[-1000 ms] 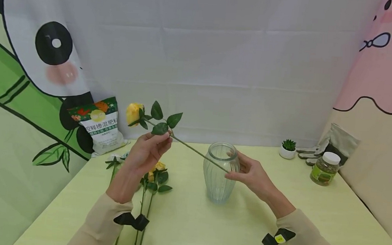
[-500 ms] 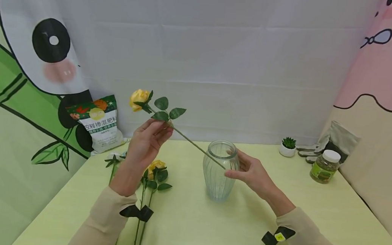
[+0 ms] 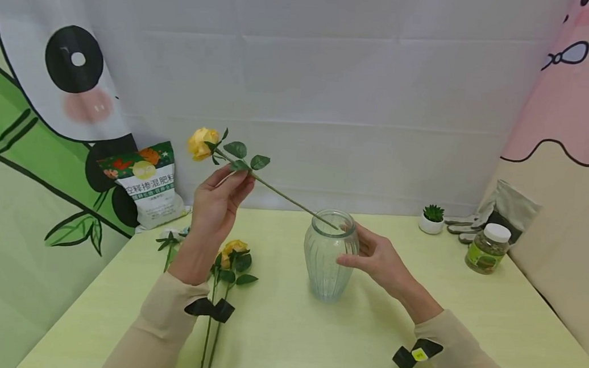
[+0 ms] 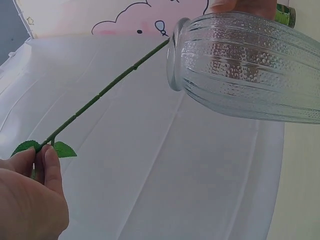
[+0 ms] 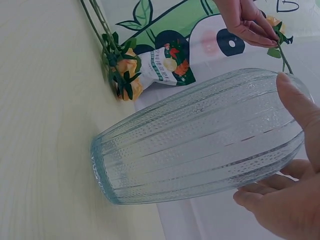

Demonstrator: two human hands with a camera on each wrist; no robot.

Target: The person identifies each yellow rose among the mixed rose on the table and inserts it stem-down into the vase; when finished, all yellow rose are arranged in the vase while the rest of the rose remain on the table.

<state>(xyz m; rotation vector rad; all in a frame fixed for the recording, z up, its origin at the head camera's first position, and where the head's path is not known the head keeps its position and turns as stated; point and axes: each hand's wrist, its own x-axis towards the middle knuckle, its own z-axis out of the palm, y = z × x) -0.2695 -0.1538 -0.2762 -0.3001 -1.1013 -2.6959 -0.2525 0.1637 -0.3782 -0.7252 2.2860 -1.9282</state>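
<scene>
In the head view my left hand [image 3: 216, 215] pinches the stem of a yellow rose [image 3: 203, 144] just below its leaves, with the bloom up and to the left. The stem slants down to the right, its lower end at the mouth of a clear ribbed glass vase [image 3: 327, 263]. Upright on the table, the vase is held near its shoulder by my right hand [image 3: 383, 267], thumb in front and fingers behind. The left wrist view shows the green stem [image 4: 100, 95] reaching the vase's rim. Some right-hand fingers are hidden by the glass.
More yellow roses [image 3: 235, 251] lie left on the table [image 3: 283, 343], beside a white flower [image 3: 170, 237] partly behind my left arm. A fertilizer bag [image 3: 151, 185] stands back left. Back right are a potted succulent [image 3: 432, 219], grey gloves [image 3: 511, 205] and a white-lidded jar [image 3: 487, 249].
My left hand has risen slightly with the rose. The stem's lower end has moved from near my right thumb, in front of the vase, up to its mouth. My right hand stays on the vase.
</scene>
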